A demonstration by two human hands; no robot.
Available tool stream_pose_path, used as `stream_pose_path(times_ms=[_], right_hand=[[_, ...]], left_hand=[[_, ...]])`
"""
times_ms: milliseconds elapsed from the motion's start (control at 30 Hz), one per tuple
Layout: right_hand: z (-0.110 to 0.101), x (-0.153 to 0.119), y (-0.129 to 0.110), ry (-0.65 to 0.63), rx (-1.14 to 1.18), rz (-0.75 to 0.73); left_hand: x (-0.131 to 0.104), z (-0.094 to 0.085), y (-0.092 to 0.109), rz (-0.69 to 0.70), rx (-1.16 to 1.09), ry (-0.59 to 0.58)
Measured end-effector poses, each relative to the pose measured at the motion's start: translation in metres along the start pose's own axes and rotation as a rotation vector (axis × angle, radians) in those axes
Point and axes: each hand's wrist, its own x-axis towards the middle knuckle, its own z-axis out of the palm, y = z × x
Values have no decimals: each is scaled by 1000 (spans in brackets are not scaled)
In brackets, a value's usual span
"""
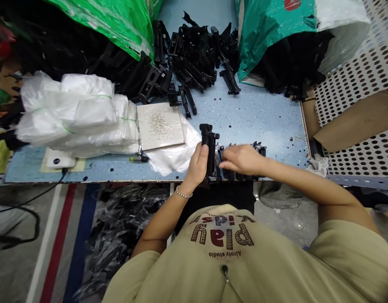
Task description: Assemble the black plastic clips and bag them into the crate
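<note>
Black and long, 1 part [209, 153] is grasped by the left hand [197, 165]; the right hand [244, 159] curls over nearby parts [260, 149], its grip unclear.

left hand [197, 163]: holds black part [209, 152] | right hand [244, 160]: at parts row [259, 149]

A workshop (black parts [192, 69] in heaps on the bench [259, 113])

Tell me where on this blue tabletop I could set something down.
Mostly bare, bar specks: the blue tabletop between the right hand and the teal bag. Crowded: the left side, under plastic bags, and the back, under black parts.
</note>
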Motion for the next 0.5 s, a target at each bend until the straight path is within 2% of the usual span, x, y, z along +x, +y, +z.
stream_pose_path(times_ms=[133,200,267,333,400,433,500], right_hand=[[36,-5,-46,-29,406,245],[49,-5,-57,-30,672,378],[56,-12,-59,-34,800,439],[61,-27,-55,36,633,514],[67,-47,-47,135,300,670],[71,-58,-41,155,150,756],[77,-74,-25,105,-25,871]], left_hand=[[-1,3,-7,-1,-74,98],[-3,2,-14,7,-91,121],[-5,-3,-24,-1,-68,120],[-5,-9,-37,-21,-7,109],[-4,-11,-51,-57,43,88],[-4,-9,-59,-79,52,79],[-1,2,-73,-116,28,73]])
